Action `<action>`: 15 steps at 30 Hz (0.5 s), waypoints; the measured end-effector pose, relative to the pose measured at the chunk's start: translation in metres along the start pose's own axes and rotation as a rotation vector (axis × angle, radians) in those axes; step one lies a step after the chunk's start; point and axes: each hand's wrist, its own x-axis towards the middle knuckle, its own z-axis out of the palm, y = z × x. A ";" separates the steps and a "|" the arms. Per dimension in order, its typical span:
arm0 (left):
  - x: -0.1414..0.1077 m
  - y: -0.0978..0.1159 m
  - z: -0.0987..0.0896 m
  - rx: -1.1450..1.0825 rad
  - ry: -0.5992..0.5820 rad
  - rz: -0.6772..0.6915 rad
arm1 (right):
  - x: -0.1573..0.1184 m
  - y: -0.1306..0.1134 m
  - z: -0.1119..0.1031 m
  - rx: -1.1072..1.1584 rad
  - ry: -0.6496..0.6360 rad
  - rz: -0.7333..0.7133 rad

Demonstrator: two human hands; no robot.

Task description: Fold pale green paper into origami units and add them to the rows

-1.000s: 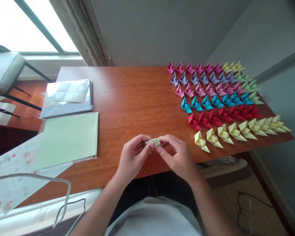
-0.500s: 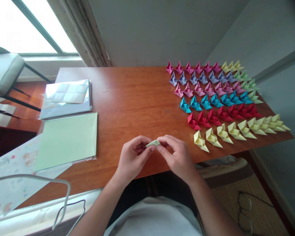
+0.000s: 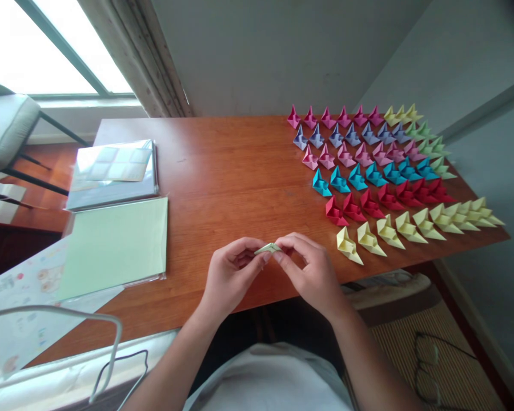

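A small folded piece of pale green paper [image 3: 268, 248] is pinched between my two hands, just above the front of the wooden table [image 3: 223, 188]. My left hand [image 3: 233, 274] grips its left end with thumb and fingertips. At the other end, my right hand [image 3: 306, 268] pinches it the same way, its fingertips close to the left ones. The fingers cover part of the paper, so its full shape is hidden. Right of my hands, the nearest finished piece is a yellow folded paper boat [image 3: 348, 246].
Rows of paper boats fill the table's right side, among them red boats [image 3: 336, 212], blue boats [image 3: 321, 184] and purple boats [image 3: 300, 138]. At left lie a pack of light green paper [image 3: 115, 245] and another wrapped pack [image 3: 107, 191]. Glasses [image 3: 426, 371] rest on a woven seat.
Both hands keep their pinch on the green paper, whose middle now looks slightly more bent upward. The whole view has shifted a little; the boats and packs stay put.
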 end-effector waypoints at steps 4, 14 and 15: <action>0.000 0.003 0.001 -0.018 -0.038 -0.011 | 0.000 -0.001 -0.003 0.002 -0.025 -0.007; 0.001 0.005 -0.002 0.124 -0.114 -0.040 | 0.001 -0.003 -0.013 0.014 -0.043 0.002; 0.001 0.004 -0.002 0.141 -0.114 -0.038 | 0.001 -0.002 -0.013 0.016 -0.045 0.001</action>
